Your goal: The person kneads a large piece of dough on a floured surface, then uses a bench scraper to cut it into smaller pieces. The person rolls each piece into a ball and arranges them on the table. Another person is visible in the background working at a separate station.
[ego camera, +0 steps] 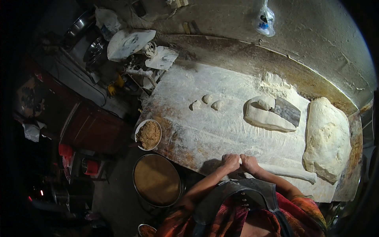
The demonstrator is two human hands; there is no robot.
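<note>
My left hand [230, 162] and my right hand [249, 163] are side by side near the table's front edge, both closed on the left end of a long dough rope [290, 172]. A bit of pale dough shows between them; the rope runs off to the right beneath my right forearm. Beyond my hands lie several small dough pieces, one a rounded lump [217, 105]. A flattened slab of dough [266, 120] has a metal dough scraper [286, 111] resting on it. At the right sits a large mass of dough [327, 139].
The floured wooden table [180, 118] meets a raised board [237, 51] along the wall. Loose flour [278, 84] is heaped against it. A white bowl of brown filling [148, 134] stands at the left corner, above a large round lined pan [157, 180] beside the table.
</note>
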